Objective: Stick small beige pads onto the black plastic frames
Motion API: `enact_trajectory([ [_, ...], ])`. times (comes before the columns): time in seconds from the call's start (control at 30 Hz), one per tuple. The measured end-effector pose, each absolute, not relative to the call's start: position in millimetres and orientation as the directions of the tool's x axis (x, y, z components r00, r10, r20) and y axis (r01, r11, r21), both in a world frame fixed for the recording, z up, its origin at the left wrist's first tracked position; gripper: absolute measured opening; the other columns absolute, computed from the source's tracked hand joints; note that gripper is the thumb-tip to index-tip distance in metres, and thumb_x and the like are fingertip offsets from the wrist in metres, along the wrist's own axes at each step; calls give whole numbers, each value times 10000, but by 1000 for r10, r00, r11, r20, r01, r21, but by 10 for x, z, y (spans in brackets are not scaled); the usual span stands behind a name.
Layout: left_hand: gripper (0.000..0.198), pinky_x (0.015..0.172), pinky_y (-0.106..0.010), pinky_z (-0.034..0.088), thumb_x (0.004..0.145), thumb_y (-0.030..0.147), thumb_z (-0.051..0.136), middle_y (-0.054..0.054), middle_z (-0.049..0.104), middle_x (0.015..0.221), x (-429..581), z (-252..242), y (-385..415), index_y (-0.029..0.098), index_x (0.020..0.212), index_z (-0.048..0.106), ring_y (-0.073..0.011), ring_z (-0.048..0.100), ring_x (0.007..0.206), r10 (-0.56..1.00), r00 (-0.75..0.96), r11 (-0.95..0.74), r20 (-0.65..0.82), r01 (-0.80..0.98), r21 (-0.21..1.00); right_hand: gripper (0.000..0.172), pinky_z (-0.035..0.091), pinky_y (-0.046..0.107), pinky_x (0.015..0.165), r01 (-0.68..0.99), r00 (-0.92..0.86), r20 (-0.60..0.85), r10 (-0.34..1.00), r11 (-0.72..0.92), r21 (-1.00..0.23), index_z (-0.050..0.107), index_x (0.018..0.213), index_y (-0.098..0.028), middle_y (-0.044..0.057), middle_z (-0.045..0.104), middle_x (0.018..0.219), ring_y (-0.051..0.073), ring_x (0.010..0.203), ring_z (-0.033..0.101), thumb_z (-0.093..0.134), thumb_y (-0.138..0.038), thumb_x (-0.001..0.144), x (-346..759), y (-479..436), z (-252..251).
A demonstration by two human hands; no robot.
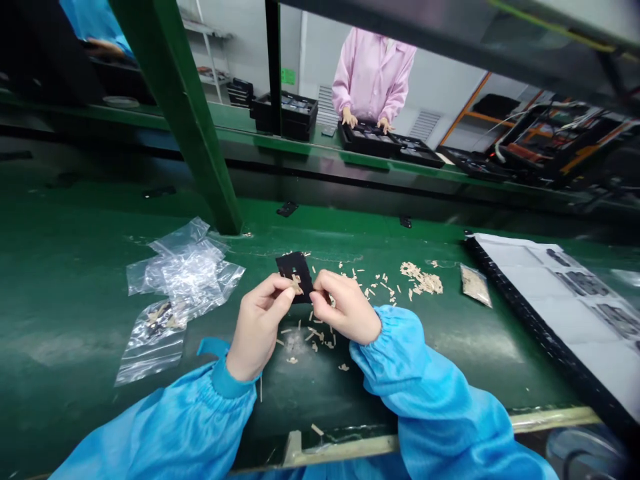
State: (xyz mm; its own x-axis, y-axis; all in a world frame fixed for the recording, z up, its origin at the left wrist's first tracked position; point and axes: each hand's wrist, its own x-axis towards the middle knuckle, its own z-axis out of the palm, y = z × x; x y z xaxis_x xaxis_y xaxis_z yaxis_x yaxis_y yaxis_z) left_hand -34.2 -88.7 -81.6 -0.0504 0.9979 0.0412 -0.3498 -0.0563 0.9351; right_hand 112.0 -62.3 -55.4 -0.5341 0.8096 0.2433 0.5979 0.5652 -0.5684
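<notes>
Fingertips hide both side edges of one black plate [292,265], held up above the green table [210,417]. Left hand [263,317] pinches its lower left, thumb by a tan strip [296,281]; right hand [343,303] is closed at its right edge, exact hold unclear. Clear bags [193,270] overlap, can't count; tan scraps [423,280] too many, partly behind hands. One small filled bag [475,285], one large tray [540,293], cut off right. Two co-workers, both heads out of frame. Green wall sign [288,77]: writing too small to read.
</notes>
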Motion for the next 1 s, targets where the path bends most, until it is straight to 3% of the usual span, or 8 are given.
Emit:
enact_trajectory([
  [0.13, 103, 845, -261, 377, 752, 260, 613, -24, 542, 1059, -388, -853, -813, 174, 698, 627, -176, 495, 1007, 992, -120, 8, -41, -261, 965, 158, 380, 212, 641, 829, -467, 22, 884, 447, -337, 434, 664, -183, -16, 529, 711, 97, 683, 498, 466, -231, 811, 1340, -214, -561],
  [0.27, 128, 726, -226, 381, 769, 329, 590, 19, 553, 790, -442, -889, -780, 201, 772, 600, -121, 495, 772, 993, -87, 60, -77, -180, 982, 137, 436, 317, 722, 970, -215, -60, 975, 206, -126, 553, 823, -141, 41, 585, 869, 151, 796, 550, 476, -251, 851, 1750, 439, -636],
  [0.4, 174, 671, -228, 383, 768, 360, 571, 6, 569, 754, -454, -932, -774, 188, 768, 594, -133, 501, 726, 996, -67, 65, -67, -34, 997, 231, 466, 355, 765, 998, -51, -105, 993, 47, -39, 564, 942, -114, 57, 587, 934, 155, 841, 566, 514, -325, 863, 2001, 893, -642],
  [0.47, 185, 656, -237, 386, 763, 365, 570, -6, 577, 748, -454, -954, -761, 182, 764, 598, -145, 509, 718, 995, -81, 58, -57, 7, 998, 249, 459, 348, 765, 995, -87, -93, 992, 81, -65, 564, 929, -111, 63, 591, 926, 157, 840, 568, 466, -336, 889, 1936, 898, -601],
  [0.57, 188, 631, -245, 389, 759, 362, 569, -11, 585, 725, -446, -978, -738, 178, 754, 607, -151, 516, 690, 994, -95, 58, -53, 42, 997, 256, 420, 281, 768, 946, -287, -43, 957, 277, -167, 560, 880, -137, 59, 598, 904, 139, 842, 557, 369, -302, 927, 1631, 562, -516],
  [0.7, 175, 605, -235, 386, 774, 337, 546, 8, 565, 666, -409, -973, -735, 177, 729, 601, -137, 512, 649, 996, -79, 42, -34, 105, 994, 151, 393, 217, 709, 793, -543, 58, 837, 535, -292, 540, 877, -179, 26, 581, 901, 116, 813, 526, 447, -298, 884, 1221, -189, -443],
  [0.83, 165, 631, -237, 389, 792, 317, 524, 5, 572, 703, -366, -920, -798, 182, 730, 596, -138, 522, 677, 999, -30, -12, 19, 199, 980, 154, 395, 265, 668, 737, -575, 306, 759, 643, -211, 556, 840, -160, 57, 576, 846, 160, 778, 519, 434, -248, 875, 1068, -603, -528],
  [1.0, 146, 653, -245, 380, 797, 276, 513, -5, 579, 735, -329, -855, -879, 188, 734, 612, -149, 531, 709, 994, 23, -106, 104, 311, 945, 229, 383, 276, 630, 796, -528, 335, 781, 592, -126, 583, 805, -161, 60, 583, 789, 158, 716, 525, 378, -212, 895, 1069, -679, -671],
])
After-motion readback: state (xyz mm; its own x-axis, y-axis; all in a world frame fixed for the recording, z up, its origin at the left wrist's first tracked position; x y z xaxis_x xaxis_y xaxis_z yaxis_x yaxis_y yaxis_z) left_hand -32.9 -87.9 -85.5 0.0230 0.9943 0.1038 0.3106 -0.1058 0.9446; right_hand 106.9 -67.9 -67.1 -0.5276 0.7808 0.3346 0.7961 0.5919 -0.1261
